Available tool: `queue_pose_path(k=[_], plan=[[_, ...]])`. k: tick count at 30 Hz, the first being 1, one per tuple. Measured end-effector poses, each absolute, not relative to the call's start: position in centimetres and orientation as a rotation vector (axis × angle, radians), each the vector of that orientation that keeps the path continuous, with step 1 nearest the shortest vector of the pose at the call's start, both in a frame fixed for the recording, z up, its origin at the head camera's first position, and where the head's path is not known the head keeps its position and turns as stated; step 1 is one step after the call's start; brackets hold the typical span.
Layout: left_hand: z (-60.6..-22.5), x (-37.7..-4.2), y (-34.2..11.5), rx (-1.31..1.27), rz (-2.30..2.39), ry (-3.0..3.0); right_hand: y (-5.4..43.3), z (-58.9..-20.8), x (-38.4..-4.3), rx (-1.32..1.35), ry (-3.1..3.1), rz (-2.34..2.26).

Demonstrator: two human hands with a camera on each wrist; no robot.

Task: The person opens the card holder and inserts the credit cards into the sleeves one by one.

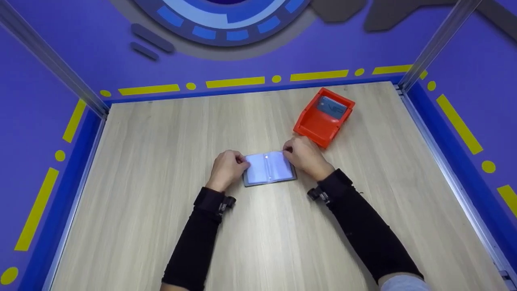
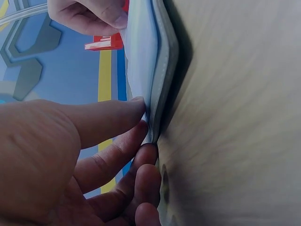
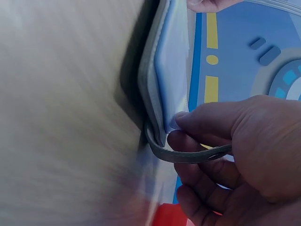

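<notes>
A small card holder (image 1: pixel 268 168) lies spread on the table, its clear plastic sleeves facing up and its grey cover beneath. At its left edge, my left hand (image 1: pixel 227 169) pinches the sleeves between thumb and fingertips; the cover's edge meets the fingers in the left wrist view. My right hand (image 1: pixel 305 155) pinches the sleeves' upper right corner. A grey strap (image 3: pixel 186 156) from the cover loops past the right fingers. Just beyond the right hand stands a red bin (image 1: pixel 319 125), with a dark card (image 1: pixel 332 107) marked VIP at its far end.
The pale wood-grain table (image 1: pixel 169 133) is bounded by a blue back wall (image 1: pixel 238 68) and side walls with yellow marks. Metal posts (image 1: pixel 440 44) stand at the back corners.
</notes>
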State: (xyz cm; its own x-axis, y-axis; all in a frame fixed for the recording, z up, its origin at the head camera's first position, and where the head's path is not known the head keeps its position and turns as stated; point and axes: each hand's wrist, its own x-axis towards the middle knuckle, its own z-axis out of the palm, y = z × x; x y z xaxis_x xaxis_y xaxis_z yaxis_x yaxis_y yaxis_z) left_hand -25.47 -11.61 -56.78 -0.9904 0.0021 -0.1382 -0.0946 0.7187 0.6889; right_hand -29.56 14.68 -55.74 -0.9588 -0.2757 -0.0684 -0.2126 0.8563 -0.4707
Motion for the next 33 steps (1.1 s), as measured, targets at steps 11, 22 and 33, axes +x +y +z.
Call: queue_pose_path(k=[11, 22, 33], plan=[[-56.6, -25.4, -11.5, -0.09, 1.121, 2.794, 14.8, -54.9, -29.3, -0.414, 2.953, -0.74], [-56.7, -25.4, -11.5, -0.055, 1.136, 2.809, 14.6, -54.3, -29.4, -0.471, 2.834, -0.814], [-56.9, -25.5, -11.6, -0.018, 1.135, 2.831, 13.2, -53.4, -29.8, -0.42, 2.687, -1.073]])
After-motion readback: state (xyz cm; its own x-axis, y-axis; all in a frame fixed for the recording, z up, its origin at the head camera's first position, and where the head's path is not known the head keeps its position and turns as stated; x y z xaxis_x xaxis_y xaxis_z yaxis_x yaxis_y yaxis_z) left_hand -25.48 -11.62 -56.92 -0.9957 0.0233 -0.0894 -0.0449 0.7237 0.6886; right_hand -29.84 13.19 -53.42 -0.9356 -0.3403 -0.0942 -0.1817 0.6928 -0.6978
